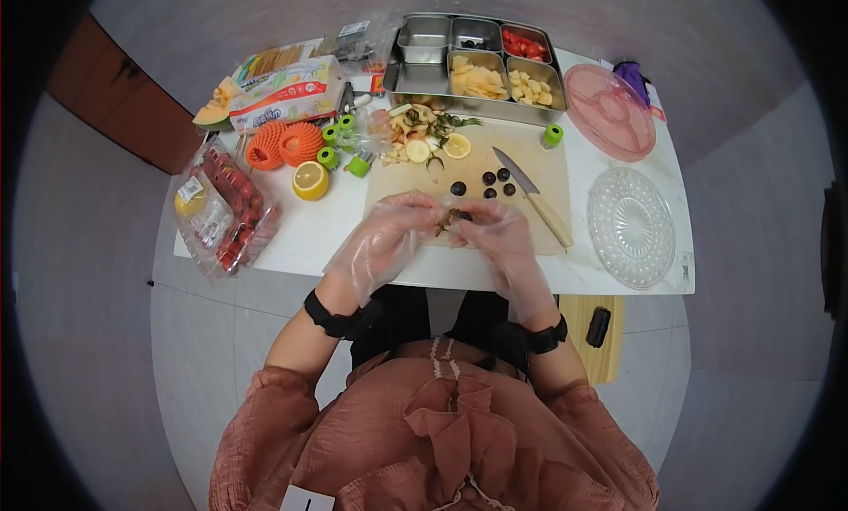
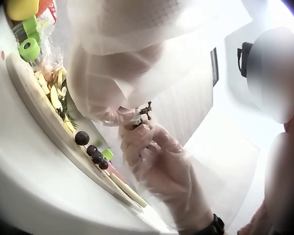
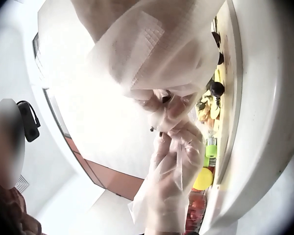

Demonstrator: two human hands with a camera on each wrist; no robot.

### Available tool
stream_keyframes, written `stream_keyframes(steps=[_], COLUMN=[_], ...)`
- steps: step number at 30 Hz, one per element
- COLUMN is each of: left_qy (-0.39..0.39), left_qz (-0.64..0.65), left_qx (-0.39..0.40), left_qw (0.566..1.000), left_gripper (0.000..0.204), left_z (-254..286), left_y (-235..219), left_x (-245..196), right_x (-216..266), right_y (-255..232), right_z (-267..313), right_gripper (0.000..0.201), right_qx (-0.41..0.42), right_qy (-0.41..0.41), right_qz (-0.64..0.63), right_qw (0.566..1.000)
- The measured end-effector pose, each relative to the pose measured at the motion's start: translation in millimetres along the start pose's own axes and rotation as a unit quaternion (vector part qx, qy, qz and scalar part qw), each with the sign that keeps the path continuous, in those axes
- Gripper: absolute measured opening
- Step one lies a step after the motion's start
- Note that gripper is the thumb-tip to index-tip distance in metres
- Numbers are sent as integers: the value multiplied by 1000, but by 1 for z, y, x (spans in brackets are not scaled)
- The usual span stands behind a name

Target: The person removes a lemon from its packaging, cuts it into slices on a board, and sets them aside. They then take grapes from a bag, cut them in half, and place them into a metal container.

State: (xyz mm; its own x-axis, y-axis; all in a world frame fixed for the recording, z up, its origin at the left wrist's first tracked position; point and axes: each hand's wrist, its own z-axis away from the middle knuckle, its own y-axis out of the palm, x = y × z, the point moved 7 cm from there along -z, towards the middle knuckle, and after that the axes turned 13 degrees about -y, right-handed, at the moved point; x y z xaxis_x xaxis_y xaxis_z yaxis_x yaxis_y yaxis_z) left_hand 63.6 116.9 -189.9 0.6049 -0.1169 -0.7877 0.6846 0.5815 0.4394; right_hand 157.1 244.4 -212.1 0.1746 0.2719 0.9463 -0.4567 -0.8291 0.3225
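Observation:
Both hands wear clear plastic gloves and meet over the near side of the cutting board. My left hand pinches a brownish grape stem with short stubby branches. Right beside it, my right hand holds a dark grape between thumb and fingers, partly covered by the glove in the right wrist view. Several loose dark grapes lie on the board just beyond the hands. To their right rests a knife with a pale handle.
Fruit peelings and lemon slices lie at the board's far left. Behind stands a steel tray of cut fruit. A clear plate and pink divided tray sit right; a half lemon and strawberry box left.

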Motion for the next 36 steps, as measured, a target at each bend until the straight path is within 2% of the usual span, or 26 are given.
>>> stream_keyframes(steps=[5,7,8,9,10,12,14,15,17,21,23,24,26,30,32,36], left_qy=[-33,-80,-80,-40,-1,-21,-42,-23,-3,-4,-1,-1,0,6,2,26], left_qz=[-35,38,38,5,-28,22,74,76,79,124,128,126,123,88,72,79], left_qx=[6,14,14,13,13,9,5,-9,-24,-65,-85,-74,-64,-92,-106,-115], left_qw=[999,996,996,999,1000,999,996,997,997,990,988,989,990,992,992,990], left_gripper=[8,6,6,6,7,7,7,8,9,11,12,12,13,13,13,11], left_z=[1,-2,-2,0,2,-2,-2,2,3,4,4,2,-1,0,1,2], left_y=[3,1,2,3,4,-8,-14,-15,-19,-21,-23,-25,-30,-38,-40,-45], left_x=[5,13,14,10,6,3,4,-2,-6,-7,-9,-8,-5,-6,-8,-12], right_x=[10,12,13,14,15,20,39,37,36,43,46,43,41,40,40,23], right_y=[-2,-5,-6,-9,-15,-22,-43,-51,-77,-72,-63,-64,-58,-56,-54,-66], right_z=[7,9,9,8,5,3,2,1,-1,3,0,-1,-1,-4,-5,-8], right_gripper=[32,30,28,28,28,27,29,29,32,32,36,36,40,40,43,47], right_qx=[56,66,76,76,74,73,-51,-50,-107,-91,-70,-70,-45,-43,-45,-79], right_qy=[22,24,27,28,25,23,-53,-53,-62,-124,-100,-101,-193,-213,-177,-167], right_qz=[-46,-50,-54,-55,-11,33,121,121,270,264,413,413,462,477,498,477], right_qw=[997,996,995,995,997,997,990,990,955,952,903,902,865,851,847,859])
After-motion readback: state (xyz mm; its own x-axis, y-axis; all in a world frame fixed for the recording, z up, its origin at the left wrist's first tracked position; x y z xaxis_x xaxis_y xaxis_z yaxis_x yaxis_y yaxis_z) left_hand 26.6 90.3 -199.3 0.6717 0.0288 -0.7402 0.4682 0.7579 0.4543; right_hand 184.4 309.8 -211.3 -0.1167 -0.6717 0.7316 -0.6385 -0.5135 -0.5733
